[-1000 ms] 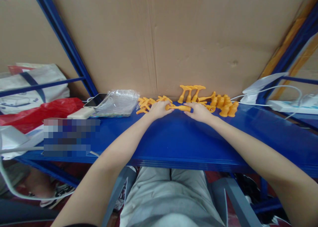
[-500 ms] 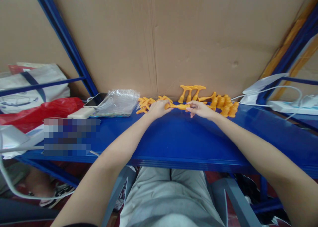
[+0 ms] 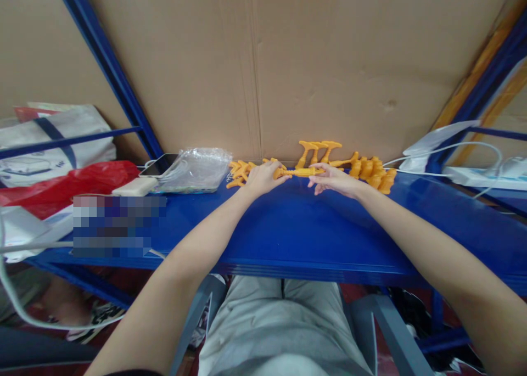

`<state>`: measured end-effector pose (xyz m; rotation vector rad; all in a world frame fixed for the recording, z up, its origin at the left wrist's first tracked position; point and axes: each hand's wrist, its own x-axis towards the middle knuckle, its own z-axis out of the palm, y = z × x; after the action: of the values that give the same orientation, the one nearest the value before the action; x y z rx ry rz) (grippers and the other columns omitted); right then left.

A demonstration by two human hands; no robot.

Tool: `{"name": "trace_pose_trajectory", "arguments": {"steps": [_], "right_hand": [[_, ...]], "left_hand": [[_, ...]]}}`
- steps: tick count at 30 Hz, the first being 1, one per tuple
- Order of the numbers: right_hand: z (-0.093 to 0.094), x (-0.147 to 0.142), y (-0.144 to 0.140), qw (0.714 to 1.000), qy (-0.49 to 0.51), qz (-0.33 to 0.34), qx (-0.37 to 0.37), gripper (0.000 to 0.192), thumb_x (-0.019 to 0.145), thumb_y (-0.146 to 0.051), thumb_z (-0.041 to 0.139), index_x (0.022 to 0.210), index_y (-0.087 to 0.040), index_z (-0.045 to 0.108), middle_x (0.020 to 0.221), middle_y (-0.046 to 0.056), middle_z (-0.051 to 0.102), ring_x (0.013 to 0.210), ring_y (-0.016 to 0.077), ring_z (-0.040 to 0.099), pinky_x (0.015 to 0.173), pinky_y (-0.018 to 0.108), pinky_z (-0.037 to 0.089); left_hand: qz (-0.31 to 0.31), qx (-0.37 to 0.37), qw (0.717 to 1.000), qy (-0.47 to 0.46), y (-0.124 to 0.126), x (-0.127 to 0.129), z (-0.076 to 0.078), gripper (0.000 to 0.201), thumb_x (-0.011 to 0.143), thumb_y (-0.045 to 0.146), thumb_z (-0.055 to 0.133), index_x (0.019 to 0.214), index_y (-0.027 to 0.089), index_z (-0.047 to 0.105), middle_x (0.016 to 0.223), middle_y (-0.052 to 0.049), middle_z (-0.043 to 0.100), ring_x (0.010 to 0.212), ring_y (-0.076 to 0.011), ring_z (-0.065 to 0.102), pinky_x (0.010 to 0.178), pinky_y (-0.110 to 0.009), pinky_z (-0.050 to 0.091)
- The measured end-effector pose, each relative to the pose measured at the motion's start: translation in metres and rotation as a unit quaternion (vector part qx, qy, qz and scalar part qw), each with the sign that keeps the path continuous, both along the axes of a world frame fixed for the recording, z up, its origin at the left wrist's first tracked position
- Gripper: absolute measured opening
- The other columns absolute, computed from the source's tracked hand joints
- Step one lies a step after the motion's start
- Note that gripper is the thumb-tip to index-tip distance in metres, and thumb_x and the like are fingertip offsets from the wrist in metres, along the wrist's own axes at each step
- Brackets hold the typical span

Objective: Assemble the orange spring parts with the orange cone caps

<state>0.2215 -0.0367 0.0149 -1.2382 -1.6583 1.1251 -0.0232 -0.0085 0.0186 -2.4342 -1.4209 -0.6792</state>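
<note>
A slim orange plastic piece with a ridged shaft (image 3: 302, 172) lies level between my two hands, above the back of the blue shelf. My left hand (image 3: 263, 179) is closed around its left end, and the fingers cover that part. At the right end, the thumb and forefinger of my right hand (image 3: 335, 180) pinch it while the other fingers hang loosely apart. Branching orange pieces (image 3: 237, 173) lie just left of my left hand. Behind my hands, several orange T-shaped handles (image 3: 307, 152) lean by the cardboard. Stubby orange pieces (image 3: 373, 170) stand clustered beyond my right hand.
A cardboard panel (image 3: 288, 63) rises behind the blue shelf (image 3: 280, 233). At left are a clear plastic bag (image 3: 201, 170), a phone (image 3: 162, 166), a white box-like item (image 3: 135, 187) and a red bag (image 3: 82, 181). White cables and a power strip (image 3: 486, 177) are at right.
The orange piece has shifted slightly up and turned between my hands. My right hand's lower fingers have spread a little, and my left hand has changed its hold slightly.
</note>
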Motion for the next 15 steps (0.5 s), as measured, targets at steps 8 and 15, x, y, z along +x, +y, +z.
{"name": "trace_pose_trajectory", "arguments": {"steps": [8,15], "right_hand": [[0.001,-0.003,-0.003,1.0,0.004,0.003,-0.009,0.016,0.104,-0.035,0.057,0.108,-0.019,0.054,0.081,0.006,0.076,0.064,0.015,0.072,0.071,0.03,0.062],[0.004,-0.009,-0.006,0.999,-0.006,-0.038,-0.038,0.038,0.106,-0.054,0.048,0.096,-0.018,0.056,0.078,0.009,0.075,0.054,0.0136,0.067,0.054,0.023,0.053]], "left_hand": [[-0.003,0.005,1.0,-0.015,0.0,-0.001,-0.001,0.036,0.098,0.046,0.064,0.123,0.02,0.066,0.12,-0.012,0.076,0.112,-0.0271,0.072,0.087,-0.031,0.053],[-0.002,0.001,1.0,-0.01,-0.002,0.0,0.002,0.031,0.098,0.043,0.064,0.119,0.02,0.067,0.121,-0.011,0.076,0.111,-0.0265,0.073,0.086,-0.031,0.052]]}}
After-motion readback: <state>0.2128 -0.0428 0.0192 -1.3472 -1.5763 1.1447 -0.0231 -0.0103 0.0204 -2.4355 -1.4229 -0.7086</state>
